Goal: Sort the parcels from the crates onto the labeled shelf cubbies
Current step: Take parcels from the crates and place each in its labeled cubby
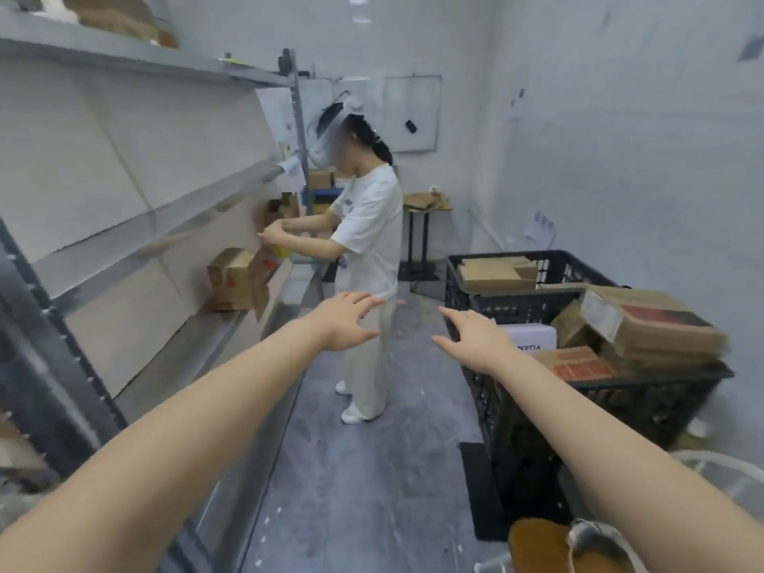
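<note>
Two hands out front, both empty: left hand (pixel 345 320) near centre, fingers straight and spread, gripping nothing; right hand (pixel 475 341) at its 3 o'clock, fingers also spread, nothing in it, in front of the near crate's corner, contact can't tell. Two black crates at 3 o'clock: near crate (pixel 537 415) has approx 5 parcels piled in it, 1 white box (pixel 531 336) plus brown parcels (pixel 653 320), 2 w/ red print; far crate (pixel 574 266) behind it holds flat brown parcels (pixel 492 275), 2-3, exact count unclear. One metal shelf unit (pixel 136 225) at 9 o'clock w/ a few brown boxes (pixel 233 277) stacked on a lower level. One other person (pixel 368 241) at 12 o'clock, white tee, both hands at the shelf.
</note>
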`<state>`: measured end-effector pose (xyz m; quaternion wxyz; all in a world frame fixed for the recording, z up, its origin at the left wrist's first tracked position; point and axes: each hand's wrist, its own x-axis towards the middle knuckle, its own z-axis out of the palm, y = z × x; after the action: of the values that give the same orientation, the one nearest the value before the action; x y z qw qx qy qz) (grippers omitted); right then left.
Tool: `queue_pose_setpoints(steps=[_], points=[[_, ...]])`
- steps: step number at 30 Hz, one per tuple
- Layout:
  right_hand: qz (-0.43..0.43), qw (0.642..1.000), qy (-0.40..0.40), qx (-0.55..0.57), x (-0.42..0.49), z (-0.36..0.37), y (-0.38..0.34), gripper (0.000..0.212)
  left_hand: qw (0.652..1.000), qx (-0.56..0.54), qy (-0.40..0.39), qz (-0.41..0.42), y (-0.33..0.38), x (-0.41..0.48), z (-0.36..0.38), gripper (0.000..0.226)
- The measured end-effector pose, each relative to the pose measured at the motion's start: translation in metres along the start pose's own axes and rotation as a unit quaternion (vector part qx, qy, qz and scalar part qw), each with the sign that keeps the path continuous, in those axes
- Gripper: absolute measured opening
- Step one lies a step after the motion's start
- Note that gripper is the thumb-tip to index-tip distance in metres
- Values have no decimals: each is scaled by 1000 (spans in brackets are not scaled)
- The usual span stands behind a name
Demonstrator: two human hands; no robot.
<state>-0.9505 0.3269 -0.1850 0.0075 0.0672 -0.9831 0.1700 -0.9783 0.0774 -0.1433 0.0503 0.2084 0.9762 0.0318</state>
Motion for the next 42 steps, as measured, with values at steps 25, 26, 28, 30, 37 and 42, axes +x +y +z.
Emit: queue_pose_setpoints(steps=[25, 26, 28, 30, 37, 42], points=[[506, 807, 269, 142, -13, -52, 221, 60, 868, -53, -84, 487, 209, 370, 18, 61], [514, 799, 274, 148, -10, -55, 232, 58, 864, -53, -86, 493, 218, 382, 19, 61], [535, 783, 274, 159, -2, -57, 251, 56, 856, -43, -94, 507, 232, 406, 22, 60], [546, 773, 274, 168, 7, -58, 269, 54, 852, -41, -103, 512, 245, 430, 26, 60], [600, 738, 260, 167, 35, -52, 314, 53, 835, -30, -144, 531, 282, 505, 34, 60], [632, 707, 271, 166, 57, -50, 337, 54, 816, -10, -179, 549, 318, 558, 43, 62]])
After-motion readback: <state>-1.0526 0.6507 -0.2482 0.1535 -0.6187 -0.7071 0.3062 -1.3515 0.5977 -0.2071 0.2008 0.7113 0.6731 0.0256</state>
